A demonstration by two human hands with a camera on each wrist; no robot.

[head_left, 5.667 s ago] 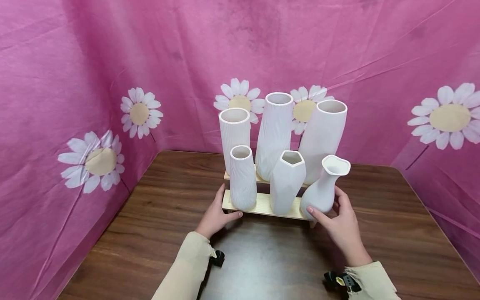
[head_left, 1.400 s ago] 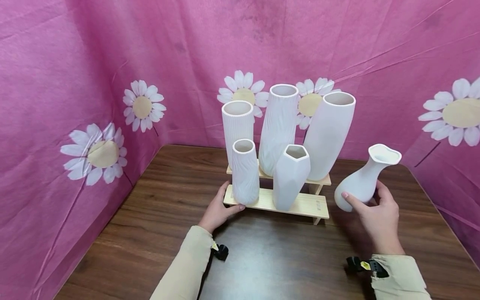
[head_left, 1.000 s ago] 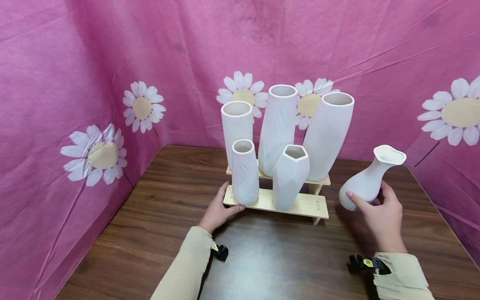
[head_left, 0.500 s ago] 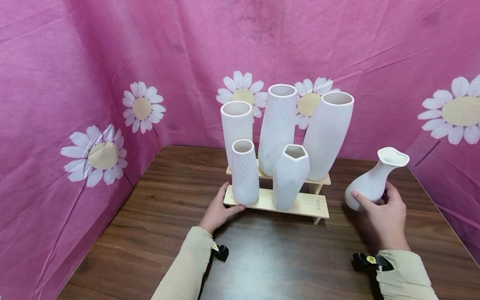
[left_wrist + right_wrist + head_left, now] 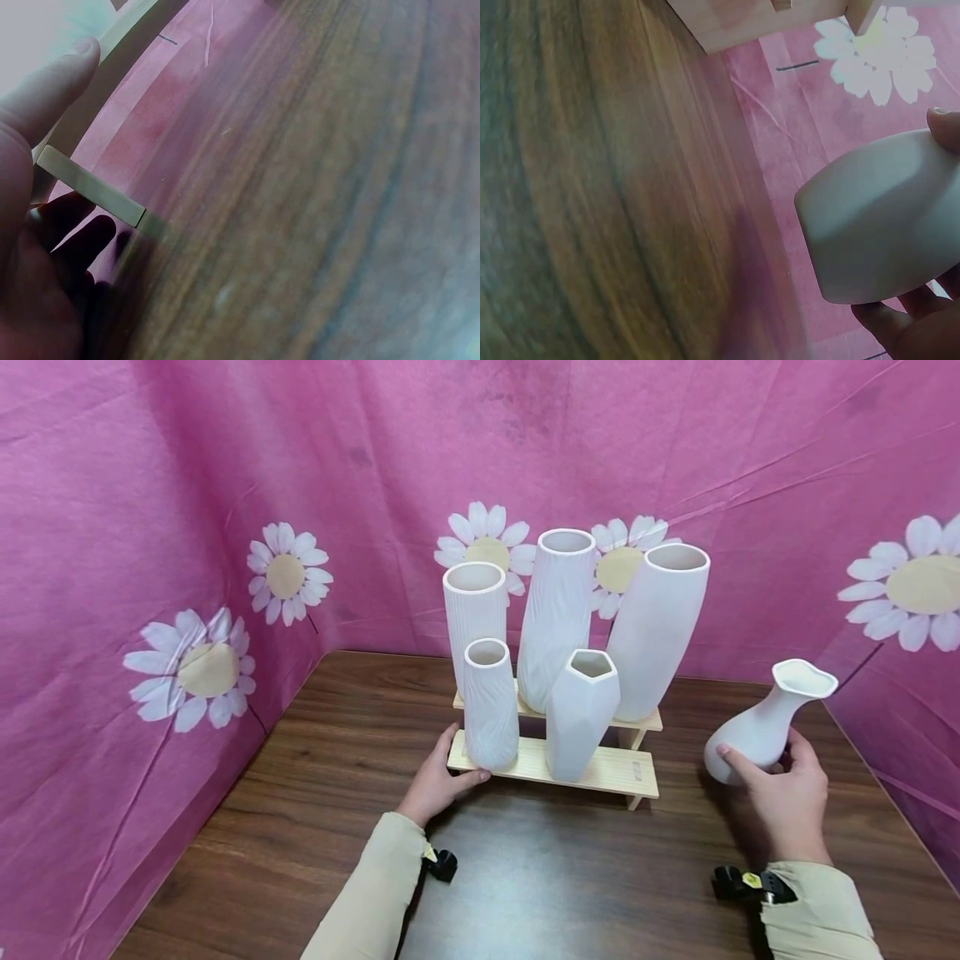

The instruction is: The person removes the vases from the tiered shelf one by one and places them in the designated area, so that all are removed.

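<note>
Fingers [image 5: 881,321] of the right hand [image 5: 795,802] curl round the belly of the white wavy-rimmed vase [image 5: 753,731], thumb on the opposite side. Vase is right of the two-tier wooden stand [image 5: 641,724], mouth leaning rightward; base appears clear of the bench [image 5: 517,877]. Left hand [image 5: 435,785] pinches the lower shelf [image 5: 615,770] at its left end, thumb along the front edge. Judged handling: probably ceramic, so stiff, brittle, fairly light; smooth wall may slip. Best hold: the belly; thin neck and rim look chip-prone.
</note>
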